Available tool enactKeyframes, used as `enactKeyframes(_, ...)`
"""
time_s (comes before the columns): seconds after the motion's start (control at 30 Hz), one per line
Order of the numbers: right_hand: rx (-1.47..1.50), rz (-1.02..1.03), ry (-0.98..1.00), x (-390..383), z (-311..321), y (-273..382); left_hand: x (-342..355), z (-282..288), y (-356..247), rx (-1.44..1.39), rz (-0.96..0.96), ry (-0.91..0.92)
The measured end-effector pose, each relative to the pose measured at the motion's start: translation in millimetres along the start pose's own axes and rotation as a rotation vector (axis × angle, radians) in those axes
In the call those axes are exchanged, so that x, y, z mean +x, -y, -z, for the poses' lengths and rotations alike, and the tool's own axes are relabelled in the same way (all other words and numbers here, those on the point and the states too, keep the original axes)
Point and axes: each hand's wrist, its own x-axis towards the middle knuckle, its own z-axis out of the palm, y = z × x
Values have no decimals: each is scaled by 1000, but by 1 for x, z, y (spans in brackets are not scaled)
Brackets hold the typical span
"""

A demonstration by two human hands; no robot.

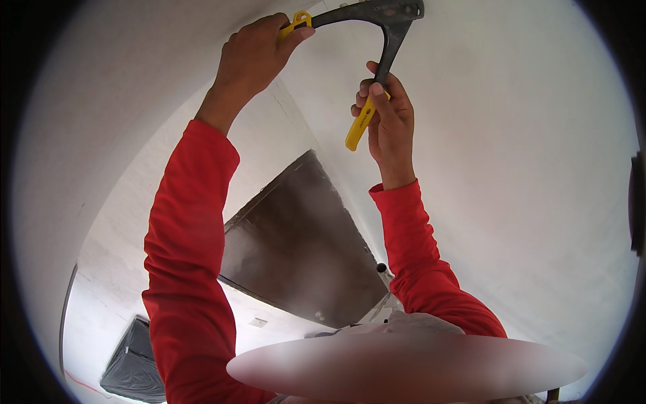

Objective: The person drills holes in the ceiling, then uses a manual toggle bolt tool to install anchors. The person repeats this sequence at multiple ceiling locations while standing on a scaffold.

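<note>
Two-handed hold on a tool with a dark head and a yellow grip. The tool [385, 12] lies above and between the person's hands, its curved dark head spanning from the left hand [259, 57] to a point beyond the right hand [391, 128]. The left hand is closed round a yellow end piece [301, 21], thumb laid along it; whether this piece belongs to the tool or is separate cannot be told. The right hand wraps the yellow grip [360, 124], thumb pressed on its near face. A steady hold would seem to call for a firm right grip, the left hand guiding, and fingers kept off any edge. The head is smooth, dark grey and slightly scuffed, broad at its right end and narrowing leftward; a slim neck slants down to the grip, which is tilted. Pale wall [525, 148] lies behind; a dark brown panel [306, 249] stands below the hands.
</note>
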Motion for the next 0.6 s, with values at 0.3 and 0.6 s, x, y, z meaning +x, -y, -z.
enactKeyframes(0.3, 321, 183, 159, 71, -35, -35, -1, -6, -1, -72, 36, -19)
enactKeyframes(0.6, 495, 160, 430, 107, -39, -51, -19, -14, -11, 228, -243, -420)
